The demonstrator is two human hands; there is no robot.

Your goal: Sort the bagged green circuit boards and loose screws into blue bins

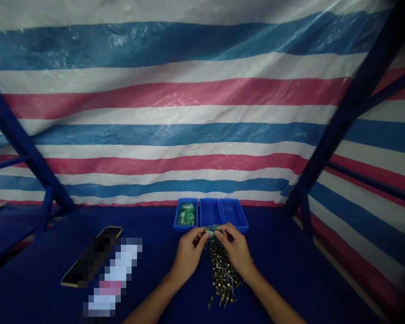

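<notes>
Both hands pinch a small green plastic packet (211, 232) just in front of the blue bins. My left hand (188, 250) grips its left side between thumb and fingers, and my right hand (235, 250) grips its right side. What is inside the packet is too small to make out. Under and in front of the hands lies a loose pile of screws (222, 275), brass-coloured and silver, partly hidden by my right hand. The left blue bin (176, 225) holds several similar green packets (187, 215).
A middle blue bin (209, 211) and a right blue bin (233, 211) adjoin the left one. A phone (112, 231) and a blurred-out white and pink item (121, 265) lie on the blue table (155, 292) to the left. Behind stand a striped tarp (189, 135) and blue frame posts (337, 121).
</notes>
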